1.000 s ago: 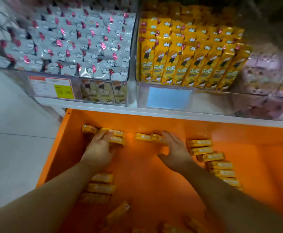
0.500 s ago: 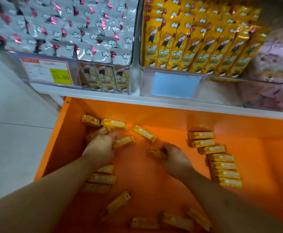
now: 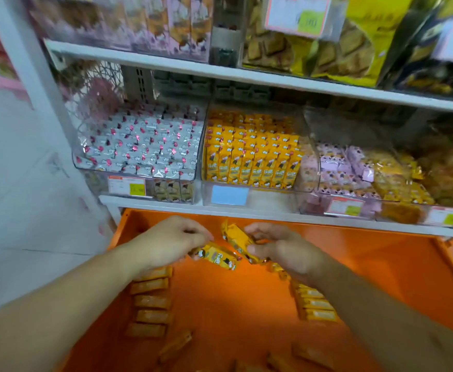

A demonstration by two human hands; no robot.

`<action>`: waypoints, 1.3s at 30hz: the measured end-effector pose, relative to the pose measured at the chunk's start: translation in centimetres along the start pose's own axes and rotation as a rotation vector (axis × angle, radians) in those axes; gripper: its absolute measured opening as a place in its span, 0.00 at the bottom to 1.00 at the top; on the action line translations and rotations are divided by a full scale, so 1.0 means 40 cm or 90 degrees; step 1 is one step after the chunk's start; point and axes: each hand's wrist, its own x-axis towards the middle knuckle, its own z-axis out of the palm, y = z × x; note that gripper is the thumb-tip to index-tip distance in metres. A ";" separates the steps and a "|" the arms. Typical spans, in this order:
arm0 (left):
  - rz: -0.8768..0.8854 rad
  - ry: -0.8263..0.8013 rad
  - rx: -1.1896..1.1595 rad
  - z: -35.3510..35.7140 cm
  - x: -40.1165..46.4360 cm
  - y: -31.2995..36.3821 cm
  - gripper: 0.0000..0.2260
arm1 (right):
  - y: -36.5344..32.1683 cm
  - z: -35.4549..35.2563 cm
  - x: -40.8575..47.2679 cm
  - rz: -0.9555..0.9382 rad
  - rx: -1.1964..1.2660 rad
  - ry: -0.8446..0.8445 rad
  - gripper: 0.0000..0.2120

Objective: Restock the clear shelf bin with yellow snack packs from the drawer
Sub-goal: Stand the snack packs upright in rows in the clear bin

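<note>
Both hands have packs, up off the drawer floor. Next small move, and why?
Probably lift both hands to the yellow bin and slot the packs in at the front. The left hand grips one yellow pack, the right hand another, both above the orange drawer, and the bin sits directly above them.

Two hands raised over an orange drawer (image 3: 381, 277). Left hand (image 3: 171, 241) pinching one yellow snack pack (image 3: 217, 257); right hand (image 3: 281, 248) gripping another pack (image 3: 237, 238), tilted, just beside the first. Below both hands, loose packs (image 3: 151, 302) in rows on the drawer floor. Beyond the hands, a clear shelf bin (image 3: 247, 196) filled with upright yellow packs, blue label in front.
</note>
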 end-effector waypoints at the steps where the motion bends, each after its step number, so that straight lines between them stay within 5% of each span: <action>1: 0.021 0.004 -0.028 -0.004 -0.029 0.031 0.05 | -0.027 0.000 -0.032 -0.018 0.015 0.002 0.13; 9: 0.122 0.040 -0.174 0.026 -0.155 0.134 0.10 | -0.104 0.044 -0.174 -0.108 0.015 0.027 0.11; 30: 0.061 0.035 -0.335 -0.025 -0.081 0.171 0.28 | -0.186 0.000 -0.156 -0.118 0.013 0.014 0.12; 39: 0.062 0.030 -0.349 -0.025 -0.103 0.171 0.13 | -0.174 -0.002 -0.170 -0.150 -0.028 0.028 0.14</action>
